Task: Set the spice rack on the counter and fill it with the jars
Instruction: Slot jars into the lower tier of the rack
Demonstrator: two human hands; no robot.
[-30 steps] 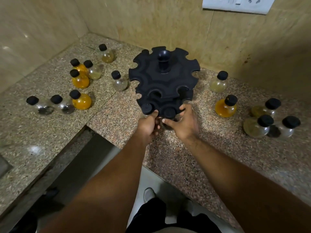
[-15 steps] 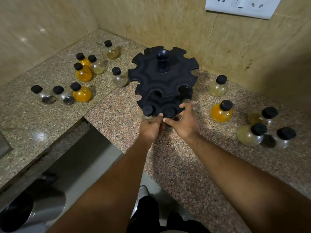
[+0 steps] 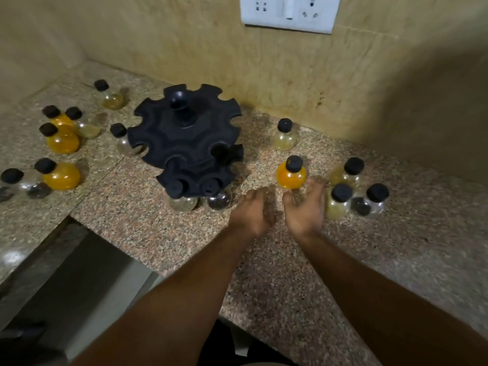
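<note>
Both hands have left the black two-tier plastic spice rack [image 3: 184, 143]; right hand [image 3: 303, 207], open and empty, lies nearer—just below the upright orange-filled glass jar [image 3: 291, 175]; left hand [image 3: 253, 210] open too.

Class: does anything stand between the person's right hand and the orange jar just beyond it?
Nothing visible does. The right hand is open just short of the orange jar, with only bare counter between them.
</note>
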